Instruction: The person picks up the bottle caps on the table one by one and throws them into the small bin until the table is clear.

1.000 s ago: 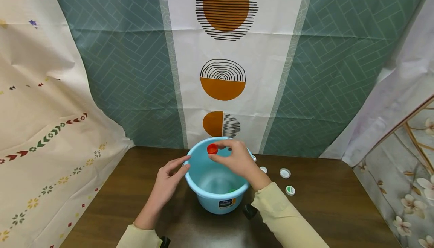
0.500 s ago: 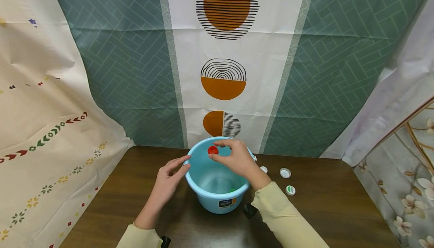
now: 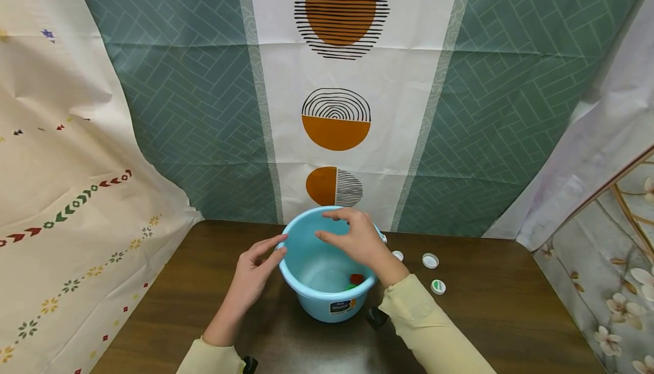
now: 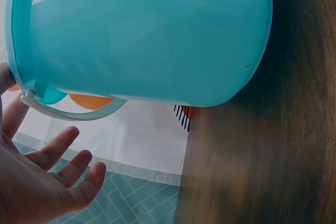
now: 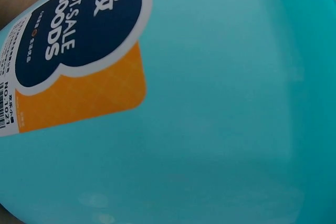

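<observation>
A light blue bucket [image 3: 327, 306] stands upright on the brown table. Inside, near its front right wall, lies a red bottle cap [image 3: 356, 278], partly over a small green item [image 3: 351, 286] that the rim half hides. My right hand [image 3: 357, 240] hovers above the bucket's mouth, thumb and forefinger apart with nothing between them. At the left rim, the thumb and forefinger of my left hand [image 3: 255, 266] touch the edge side by side. In the left wrist view its other fingers [image 4: 68, 171] spread loosely near the bucket's pale handle [image 4: 79, 114].
Right of the bucket lie a white ring-like cap [image 3: 430, 260], a white cap with a green print [image 3: 437, 287] and another white cap [image 3: 397, 255] partly behind my right wrist. Patterned cloth [image 3: 219, 107] hangs behind the table [image 3: 490, 306]. The bucket's label [image 5: 84, 40] fills part of the right wrist view.
My right thumb and forefinger have let go of the red bottle cap, which has dropped into the bucket beside the green item. My left hand has stayed at the rim.
</observation>
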`<state>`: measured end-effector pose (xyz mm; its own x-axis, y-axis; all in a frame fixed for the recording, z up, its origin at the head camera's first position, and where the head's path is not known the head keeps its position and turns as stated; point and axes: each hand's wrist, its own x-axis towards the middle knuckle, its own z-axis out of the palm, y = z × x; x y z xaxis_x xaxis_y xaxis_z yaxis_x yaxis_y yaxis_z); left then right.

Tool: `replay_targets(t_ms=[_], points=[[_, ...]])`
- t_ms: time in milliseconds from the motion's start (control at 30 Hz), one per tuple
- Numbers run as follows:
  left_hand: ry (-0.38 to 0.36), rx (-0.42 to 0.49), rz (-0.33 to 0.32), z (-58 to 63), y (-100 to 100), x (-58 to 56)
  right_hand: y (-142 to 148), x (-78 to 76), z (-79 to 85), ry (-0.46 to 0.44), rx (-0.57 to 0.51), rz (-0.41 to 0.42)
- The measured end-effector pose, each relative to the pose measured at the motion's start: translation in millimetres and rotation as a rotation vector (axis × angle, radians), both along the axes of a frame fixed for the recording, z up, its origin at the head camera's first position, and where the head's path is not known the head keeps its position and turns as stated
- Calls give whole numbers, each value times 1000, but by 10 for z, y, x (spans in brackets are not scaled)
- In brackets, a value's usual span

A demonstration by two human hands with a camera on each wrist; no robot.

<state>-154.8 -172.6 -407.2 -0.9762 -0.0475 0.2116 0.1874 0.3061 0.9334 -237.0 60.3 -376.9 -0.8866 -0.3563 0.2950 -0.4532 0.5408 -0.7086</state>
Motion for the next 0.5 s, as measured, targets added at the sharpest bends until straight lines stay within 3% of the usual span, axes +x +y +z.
replay_targets(t_ms=[500], points=[[5,9,3,2,6,10,40,12,-4,-30,-20,-19]])
